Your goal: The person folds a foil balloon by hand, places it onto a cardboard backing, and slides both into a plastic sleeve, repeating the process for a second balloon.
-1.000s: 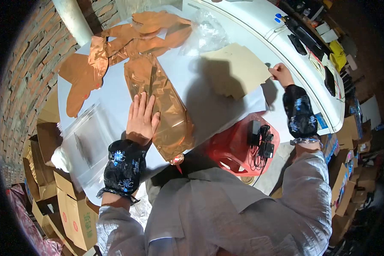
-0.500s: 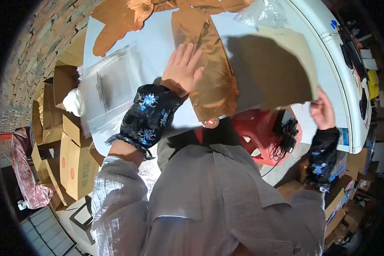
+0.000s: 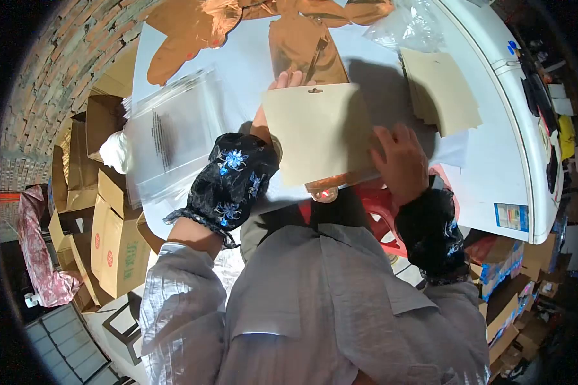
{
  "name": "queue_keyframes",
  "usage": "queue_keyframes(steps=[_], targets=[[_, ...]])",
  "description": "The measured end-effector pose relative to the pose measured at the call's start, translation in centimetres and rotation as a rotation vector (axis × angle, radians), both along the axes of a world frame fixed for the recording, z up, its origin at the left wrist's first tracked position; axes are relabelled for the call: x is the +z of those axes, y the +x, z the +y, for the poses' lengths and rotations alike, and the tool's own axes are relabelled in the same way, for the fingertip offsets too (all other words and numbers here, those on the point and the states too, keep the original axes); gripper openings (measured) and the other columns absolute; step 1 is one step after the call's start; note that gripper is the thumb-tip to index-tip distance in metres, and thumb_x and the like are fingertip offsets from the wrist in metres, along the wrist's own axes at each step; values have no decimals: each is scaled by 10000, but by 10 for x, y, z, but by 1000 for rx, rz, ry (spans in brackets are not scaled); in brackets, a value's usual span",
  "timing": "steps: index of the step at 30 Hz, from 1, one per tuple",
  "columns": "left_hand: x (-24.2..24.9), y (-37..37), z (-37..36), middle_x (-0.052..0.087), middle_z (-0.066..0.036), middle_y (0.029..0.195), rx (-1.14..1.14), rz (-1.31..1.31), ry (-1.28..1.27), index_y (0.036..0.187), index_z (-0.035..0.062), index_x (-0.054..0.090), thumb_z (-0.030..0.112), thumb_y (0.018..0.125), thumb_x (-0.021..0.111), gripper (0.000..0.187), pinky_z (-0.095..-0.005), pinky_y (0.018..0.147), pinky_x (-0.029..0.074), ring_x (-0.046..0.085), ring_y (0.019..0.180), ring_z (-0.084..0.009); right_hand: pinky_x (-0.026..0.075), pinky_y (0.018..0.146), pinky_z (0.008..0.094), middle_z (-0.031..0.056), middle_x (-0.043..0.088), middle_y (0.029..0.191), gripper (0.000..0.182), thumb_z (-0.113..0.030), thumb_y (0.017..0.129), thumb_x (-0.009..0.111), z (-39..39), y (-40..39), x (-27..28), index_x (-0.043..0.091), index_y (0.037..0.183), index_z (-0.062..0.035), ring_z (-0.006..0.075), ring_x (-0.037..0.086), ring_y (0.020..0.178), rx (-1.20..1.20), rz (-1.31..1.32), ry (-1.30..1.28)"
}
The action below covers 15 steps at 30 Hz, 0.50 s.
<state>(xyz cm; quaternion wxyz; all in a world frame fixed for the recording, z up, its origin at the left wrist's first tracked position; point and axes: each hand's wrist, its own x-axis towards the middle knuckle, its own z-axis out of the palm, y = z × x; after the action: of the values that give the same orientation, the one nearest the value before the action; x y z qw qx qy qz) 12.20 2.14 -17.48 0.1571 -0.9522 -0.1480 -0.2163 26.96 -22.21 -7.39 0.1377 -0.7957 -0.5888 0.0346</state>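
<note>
A beige card (image 3: pixel 318 138) with a hang hole at its top lies over a folded copper-coloured foil balloon (image 3: pixel 302 48). The foil shows above the card and as a strip below it. My left hand (image 3: pixel 281 85) rests flat on the foil, fingers out, partly covered by the card's left side. At the card's right edge is my right hand (image 3: pixel 401 163), its thumb and fingers closed on that edge; the fingertips are partly hidden.
A stack of beige cards (image 3: pixel 444 96) lies to the right, below a crumpled clear bag (image 3: pixel 404 25). Clear plastic sleeves (image 3: pixel 173 138) lie at left. More copper foil (image 3: pixel 186 32) spreads along the far side. Cardboard boxes (image 3: pixel 119 237) stand left of the white table (image 3: pixel 244 58).
My right hand has moved left from the card stack, bringing one card over the foil. My left hand has stayed on the foil and is now partly covered by the card.
</note>
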Motion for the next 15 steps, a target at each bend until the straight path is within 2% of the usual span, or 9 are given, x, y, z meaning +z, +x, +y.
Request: queue_keyframes(steps=[1, 4, 7, 10, 13, 15], targets=[[-6, 0, 3, 427, -186, 1436, 11, 28, 19, 1456, 147, 398, 336, 915, 474, 578, -485, 1016, 437, 463, 1252, -418, 473, 936, 461, 191, 572, 1230, 405, -231, 854, 672, 5, -5, 3, 546, 1214, -94, 373, 567, 1123, 29, -86, -7], [-5, 0, -2, 498, -192, 1361, -46, -103, 34, 1355, 118, 513, 313, 881, 509, 513, -499, 1013, 421, 481, 1231, -420, 419, 995, 427, 166, 489, 1371, 482, -214, 856, 674, 34, -8, -22, 543, 1299, -75, 343, 472, 1263, 429, 87, 302], [6, 0, -9, 490, -192, 1371, -12, -69, -69, 1366, 110, 502, 325, 887, 501, 525, -499, 1035, 402, 457, 1266, -419, 391, 1026, 434, 169, 443, 1419, 539, -248, 886, 645, 55, -10, -37, 482, 1369, -73, 352, 446, 1293, 374, 79, 312], [9, -3, -15, 470, -192, 1399, 6, -50, -70, 1375, 103, 491, 329, 894, 497, 532, -492, 1060, 380, 439, 1295, -423, 368, 1036, 442, 129, 439, 1426, 544, -267, 909, 620, 71, 3, -51, 452, 1394, -86, 336, 444, 1276, 406, 166, 376], [24, -3, -18, 445, -194, 1431, 30, 38, -143, 1382, 104, 483, 325, 902, 490, 528, -489, 1092, 349, 411, 1320, -435, 346, 1046, 448, 84, 437, 1430, 515, -291, 936, 573, 79, 0, -45, 454, 1393, -89, 313, 429, 1266, 284, 43, 283], [7, -1, -11, 443, -192, 1434, -16, 46, -110, 1381, 96, 481, 320, 904, 485, 527, -485, 1111, 327, 405, 1331, -417, 346, 1042, 445, 58, 435, 1431, 512, -313, 940, 557, 88, -1, -49, 458, 1394, -100, 301, 429, 1248, 213, 26, 274]])
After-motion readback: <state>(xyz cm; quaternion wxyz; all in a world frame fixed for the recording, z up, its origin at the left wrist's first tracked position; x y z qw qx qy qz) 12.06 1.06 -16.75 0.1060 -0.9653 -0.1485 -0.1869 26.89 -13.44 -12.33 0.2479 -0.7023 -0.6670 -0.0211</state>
